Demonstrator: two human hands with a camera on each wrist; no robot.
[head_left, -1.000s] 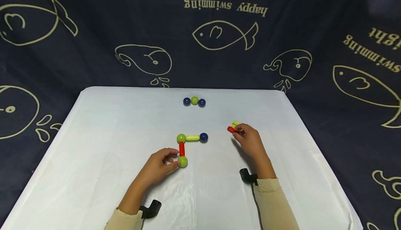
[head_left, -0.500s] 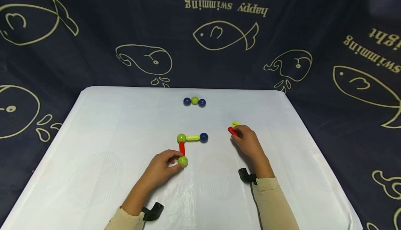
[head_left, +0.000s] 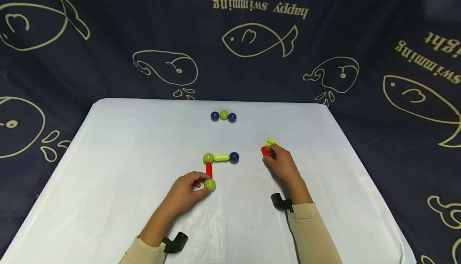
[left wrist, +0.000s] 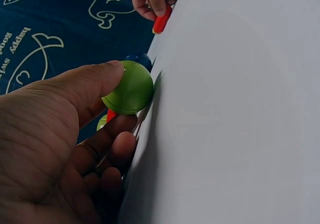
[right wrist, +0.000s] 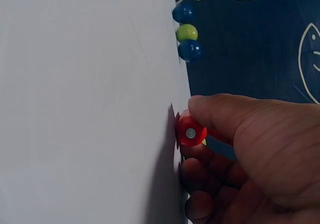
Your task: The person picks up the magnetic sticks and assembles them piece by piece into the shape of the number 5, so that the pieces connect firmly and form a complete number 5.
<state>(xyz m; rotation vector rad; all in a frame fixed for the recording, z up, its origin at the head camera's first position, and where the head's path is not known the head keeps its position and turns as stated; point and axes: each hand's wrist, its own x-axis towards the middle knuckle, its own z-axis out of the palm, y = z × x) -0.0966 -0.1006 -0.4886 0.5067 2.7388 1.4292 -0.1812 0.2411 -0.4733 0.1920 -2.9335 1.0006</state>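
My left hand (head_left: 185, 189) pinches a green ball (head_left: 210, 185) between thumb and finger, seen close up in the left wrist view. From that ball a red magnetic stick (head_left: 209, 171) runs to a second green ball (head_left: 208, 158). A yellow-green stick (head_left: 221, 158) links this corner to a blue ball (head_left: 234, 157), making an L shape on the table. On the right, my right hand (head_left: 283, 163) grips a separate red magnetic stick (right wrist: 190, 129); a round metal dot shows in its end. Yellow-green sticks (head_left: 271, 141) lie just beyond those fingers, partly hidden.
Two blue balls and a green ball (head_left: 224, 115) sit in a row near the back of the white table (head_left: 144, 136). A dark cloth (head_left: 201, 36) with fish and whale drawings hangs behind. Each wrist carries a black mount (head_left: 175, 243).
My right hand has drawn slightly nearer with the red stick, whose angle has changed, uncovering more of the yellow-green sticks. My left fingers have shifted slightly right around the green ball.
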